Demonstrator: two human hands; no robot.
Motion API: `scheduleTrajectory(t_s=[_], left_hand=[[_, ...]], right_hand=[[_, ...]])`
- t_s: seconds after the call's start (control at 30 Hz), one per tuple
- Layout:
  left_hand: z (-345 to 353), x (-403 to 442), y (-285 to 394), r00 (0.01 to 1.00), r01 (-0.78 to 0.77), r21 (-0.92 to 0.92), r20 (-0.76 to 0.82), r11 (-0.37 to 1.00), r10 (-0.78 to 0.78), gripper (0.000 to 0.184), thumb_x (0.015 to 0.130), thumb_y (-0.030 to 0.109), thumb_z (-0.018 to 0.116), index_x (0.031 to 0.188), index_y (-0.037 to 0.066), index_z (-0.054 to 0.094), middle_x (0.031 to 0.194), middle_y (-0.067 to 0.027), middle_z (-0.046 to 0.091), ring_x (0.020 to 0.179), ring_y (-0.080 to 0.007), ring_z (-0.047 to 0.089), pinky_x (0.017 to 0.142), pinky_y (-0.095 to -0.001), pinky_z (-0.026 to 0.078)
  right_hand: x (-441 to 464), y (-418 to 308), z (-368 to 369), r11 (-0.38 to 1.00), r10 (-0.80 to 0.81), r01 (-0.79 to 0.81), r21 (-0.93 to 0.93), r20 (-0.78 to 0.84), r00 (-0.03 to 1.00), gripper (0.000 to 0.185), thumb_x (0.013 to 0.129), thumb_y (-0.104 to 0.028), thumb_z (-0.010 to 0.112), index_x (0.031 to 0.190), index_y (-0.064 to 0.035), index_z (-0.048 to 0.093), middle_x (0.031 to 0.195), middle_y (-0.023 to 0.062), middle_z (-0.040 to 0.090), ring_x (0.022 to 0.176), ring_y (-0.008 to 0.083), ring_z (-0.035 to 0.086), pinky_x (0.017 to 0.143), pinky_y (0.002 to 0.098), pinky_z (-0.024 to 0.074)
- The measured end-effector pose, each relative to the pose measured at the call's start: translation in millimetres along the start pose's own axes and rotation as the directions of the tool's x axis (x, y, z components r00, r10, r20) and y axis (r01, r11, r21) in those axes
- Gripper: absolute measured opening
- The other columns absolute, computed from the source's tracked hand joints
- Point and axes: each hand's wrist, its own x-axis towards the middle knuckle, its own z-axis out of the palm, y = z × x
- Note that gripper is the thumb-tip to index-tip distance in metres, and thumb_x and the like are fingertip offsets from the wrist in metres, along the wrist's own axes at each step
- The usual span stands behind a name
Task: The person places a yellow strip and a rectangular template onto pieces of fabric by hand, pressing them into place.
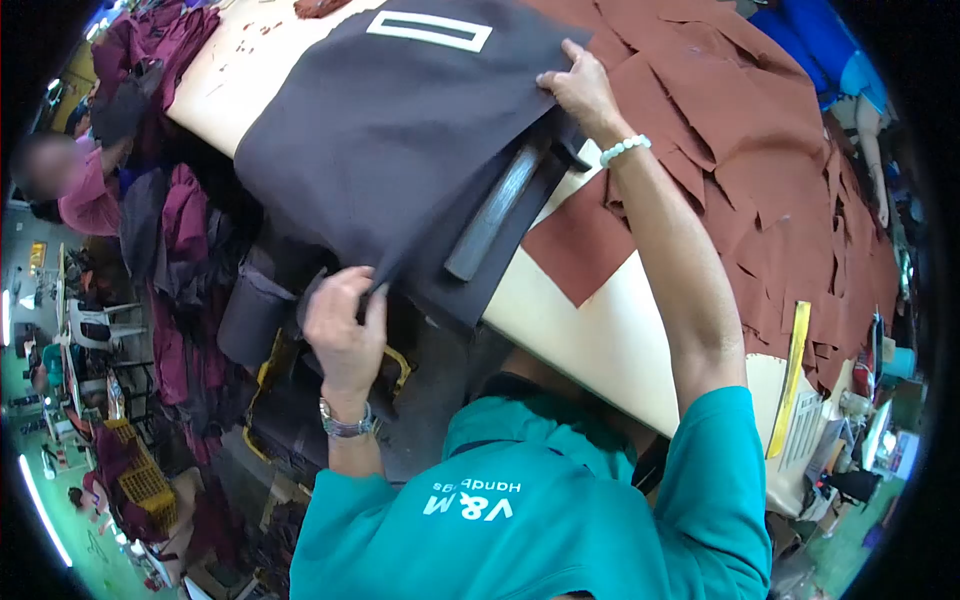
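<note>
Charcoal fabric sheet [370, 150] (v. dark grey) lies across the cream table [610, 315], its near L part hanging past the edge. L hand [345, 325], w/ metal watch [346, 425] at the wrist, pinches the near corner btwn thumb & fingertips. R hand [582, 88], w/ pale bead bracelet [625, 150], holds the far R edge: two digits spread on top, rest hidden underneath. Edge btwn the hands is raised; below it a worn grey bar [495, 215] lies on another dark layer. White rectangular frame [436, 19] sits flat on the sheet nr the far end. Rust-brown fabric pieces [740, 140] overlap in a heap to the R; yellow ruler [790, 378] lies nearer, by the table's R end. Maroon cloth [185, 220] is bunched off to the L, beside a co-worker in pink [88, 195]. Yellow crate [145, 475] stands lower L.
</note>
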Motion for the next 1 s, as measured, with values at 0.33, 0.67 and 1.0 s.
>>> scheduleTrajectory(t_s=[0.33, 0.67, 1.0], left_hand=[[9.4, -64.4, 29.0, 0.982, 0.032, 0.126, 0.179, 0.992, -0.055, 0.025, 0.061, -0.002, 0.067, 0.079, 0.007, 0.052, 0.081, -0.0077, 0.055, 0.073, -0.0278, 0.054, 0.064, -0.0375, 0.041], [-3.9, -6.6, 26.8, 0.934, 0.096, -0.458, 0.348, 0.884, 0.079, 0.018, 0.064, 0.007, 0.076, 0.076, 0.003, 0.062, 0.075, -0.0102, 0.064, 0.068, -0.0217, 0.063, 0.063, -0.0311, 0.050], [172.6, 219.3, -35.8, 0.976, -0.145, 0.049, 0.170, 0.988, 0.134, 0.061, 0.085, 0.058, 0.047, 0.135, 0.022, 0.044, 0.146, -0.0197, 0.027, 0.136, -0.0406, 0.019, 0.104, -0.0638, 0.016]], right_hand=[[-15.5, 14.4, 11.8, 1.000, -0.025, 0.025, 0.007, -0.059, 0.998, 0.071, 0.073, -0.016, 0.069, 0.133, 0.0064, 0.038, 0.134, 0.0242, 0.043, 0.124, 0.0335, 0.043, 0.104, 0.0350, 0.0348], [-24.5, 22.6, 11.1, 0.998, -0.064, 0.064, 0.013, -0.037, 0.997, 0.074, 0.075, -0.014, 0.068, 0.136, 0.0076, 0.032, 0.137, 0.0261, 0.038, 0.128, 0.0345, 0.038, 0.107, 0.0355, 0.0301], [-83.0, 6.6, -30.4, 0.996, -0.086, 0.089, 0.030, -0.099, 0.991, 0.049, 0.077, -0.016, 0.064, 0.120, 0.0002, 0.047, 0.112, 0.0205, 0.056, 0.100, 0.0295, 0.059, 0.085, 0.0367, 0.0472]])
